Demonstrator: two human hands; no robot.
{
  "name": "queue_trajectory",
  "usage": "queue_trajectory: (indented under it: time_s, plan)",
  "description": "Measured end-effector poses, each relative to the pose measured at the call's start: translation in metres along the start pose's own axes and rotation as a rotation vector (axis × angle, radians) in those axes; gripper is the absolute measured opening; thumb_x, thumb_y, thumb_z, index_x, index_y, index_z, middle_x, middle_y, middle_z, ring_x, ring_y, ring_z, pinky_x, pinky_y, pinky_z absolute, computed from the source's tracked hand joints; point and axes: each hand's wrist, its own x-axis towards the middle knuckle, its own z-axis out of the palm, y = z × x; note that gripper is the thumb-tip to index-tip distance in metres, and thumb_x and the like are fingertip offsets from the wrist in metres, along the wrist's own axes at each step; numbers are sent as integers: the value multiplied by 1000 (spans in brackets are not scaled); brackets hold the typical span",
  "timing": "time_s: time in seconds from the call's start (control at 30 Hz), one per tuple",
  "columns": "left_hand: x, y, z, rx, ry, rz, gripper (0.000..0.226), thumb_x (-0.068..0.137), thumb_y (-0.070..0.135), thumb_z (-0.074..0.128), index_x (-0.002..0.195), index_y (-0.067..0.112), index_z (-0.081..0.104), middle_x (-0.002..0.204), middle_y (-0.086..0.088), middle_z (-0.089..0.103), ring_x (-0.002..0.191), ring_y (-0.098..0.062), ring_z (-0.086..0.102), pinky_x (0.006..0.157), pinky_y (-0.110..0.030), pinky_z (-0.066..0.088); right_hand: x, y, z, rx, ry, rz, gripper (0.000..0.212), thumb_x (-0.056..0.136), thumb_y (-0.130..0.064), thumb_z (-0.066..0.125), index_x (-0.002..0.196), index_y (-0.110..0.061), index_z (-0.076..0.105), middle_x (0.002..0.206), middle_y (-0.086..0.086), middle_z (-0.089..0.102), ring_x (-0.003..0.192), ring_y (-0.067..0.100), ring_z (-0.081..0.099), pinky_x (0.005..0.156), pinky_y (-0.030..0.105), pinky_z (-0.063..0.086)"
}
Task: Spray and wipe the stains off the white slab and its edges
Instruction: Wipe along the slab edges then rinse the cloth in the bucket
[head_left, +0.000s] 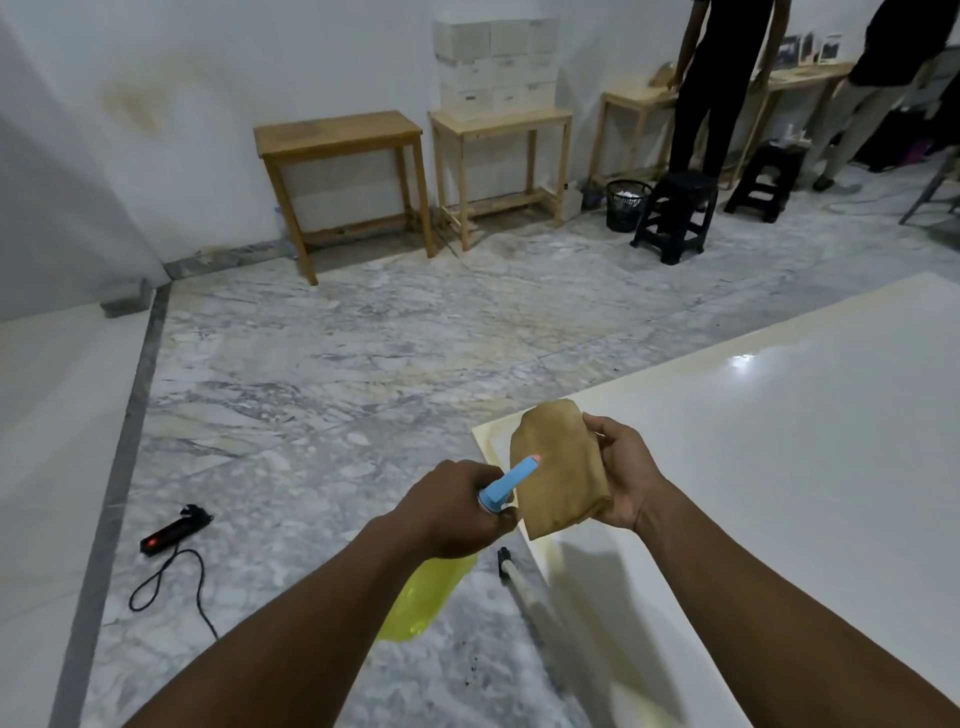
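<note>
The glossy white slab (779, 441) fills the lower right, its near corner and left edge tinged yellowish. My left hand (457, 512) grips a spray bottle (426, 597) with yellow liquid and a blue nozzle; the nozzle points up-right at a folded tan cloth (558, 467). My right hand (623, 473) holds that cloth upright over the slab's corner. The bottle's body hangs below my left wrist, partly hidden by my forearm.
A white pole with a black tip (519, 577) lies on the marble floor along the slab's left edge. A black power strip (174, 530) with cable lies to the left. Wooden tables (337, 137), black stools (675, 213), a bin and two standing people are at the back.
</note>
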Motion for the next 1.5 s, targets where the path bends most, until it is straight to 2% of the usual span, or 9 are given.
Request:
queue_trajectory:
  time_s: [0.33,0.53,0.7,0.8,1.0,1.1,1.2,1.33,1.5]
  plan:
    - [37,-50,-17,-42,-56,7,22,83,43,74,90,22,71,86,2,74,78,-20,68,78,-41,56,54,7,26,37,53,61,45,93,-38,49,117,-4,67,111,20,71,100,34,66,103,47,43]
    - [57,-66,-13,14,-73,31,27,80,43,62,63,26,49,61,6,56,59,-16,52,59,-30,38,70,6,27,32,91,70,44,94,-35,49,121,-3,65,113,20,71,95,34,70,86,44,52]
    - [68,-75,-8,-46,-118,37,27,78,45,64,77,19,60,74,-1,66,71,-21,62,67,-43,50,80,5,23,-48,136,96,42,92,-31,53,120,-2,65,114,20,71,100,35,67,91,45,52]
    - [72,-82,-5,-83,-107,35,30,80,45,64,77,16,58,74,-3,67,69,-21,61,65,-37,47,88,5,16,-146,150,154,36,92,-25,56,117,-2,66,114,20,71,98,35,68,89,44,53]
    - [76,-104,-2,-135,-99,-41,27,80,53,66,80,27,61,78,7,68,75,-17,64,67,-31,47,131,-14,2,-801,341,222,44,77,-15,54,116,4,62,99,17,67,84,32,62,78,42,50]
    - [76,-121,-5,-138,-88,-72,31,82,55,66,94,27,68,87,8,71,82,-17,67,76,-38,55,168,-26,21,-1171,290,43,43,90,-42,46,114,-10,63,109,9,68,94,30,64,83,39,53]
    - [74,-141,-4,-134,-78,-109,29,86,52,67,98,26,69,88,8,70,83,-17,67,78,-39,56,203,-10,49,-1471,339,-187,42,93,-24,44,134,-15,45,123,15,58,104,34,58,76,34,45]
    - [75,-173,3,-142,-61,-148,31,85,54,66,99,27,70,90,7,71,84,-15,68,80,-39,57,253,46,52,-1894,239,-66,67,90,-59,42,144,-19,38,150,16,39,132,37,40,104,46,39]
    - [77,-201,16,-165,-84,-168,35,80,58,65,95,27,70,86,6,74,80,-14,69,82,-41,59,271,69,20,-2126,282,-545,60,94,-60,26,147,-33,36,162,0,23,151,28,10,117,53,17]
